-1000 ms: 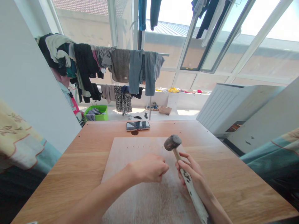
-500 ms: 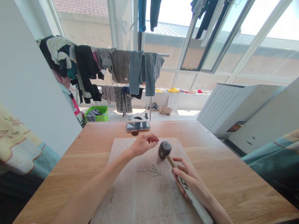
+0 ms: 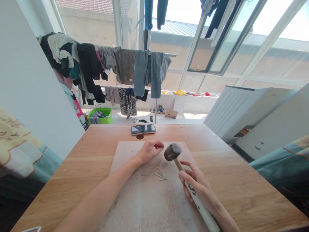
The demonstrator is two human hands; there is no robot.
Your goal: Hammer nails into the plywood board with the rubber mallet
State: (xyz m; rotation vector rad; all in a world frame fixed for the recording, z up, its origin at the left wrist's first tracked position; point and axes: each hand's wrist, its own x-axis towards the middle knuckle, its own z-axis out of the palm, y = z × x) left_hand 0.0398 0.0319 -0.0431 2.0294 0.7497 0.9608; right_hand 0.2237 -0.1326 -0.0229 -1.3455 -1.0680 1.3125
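Note:
My right hand [image 3: 195, 180] is wrapped round the pale, worn handle of a rubber mallet [image 3: 173, 152], its black head raised over the board. Just left of the head, my left hand [image 3: 151, 150] is low over the far part of the wooden board [image 3: 140, 199], fingers curled together. Whatever they may pinch is hidden or too small to make out. Several nails [image 3: 160, 174] lie in a loose cluster on the board between my hands, and a single nail [image 3: 146, 175] is a little to their left.
The board rests on a wooden table [image 3: 231, 180]. Near the table's far edge lies a phone [image 3: 143, 129], with a dark round spot [image 3: 140, 137] before it. Beyond are a rack of laundry [image 3: 124, 66] and a green basket [image 3: 106, 120]. Curtains hang at both sides.
My left hand has come down slightly toward the board, its fingers more curled. The mallet head has tipped and shifted a little up and right. The nails lie as before.

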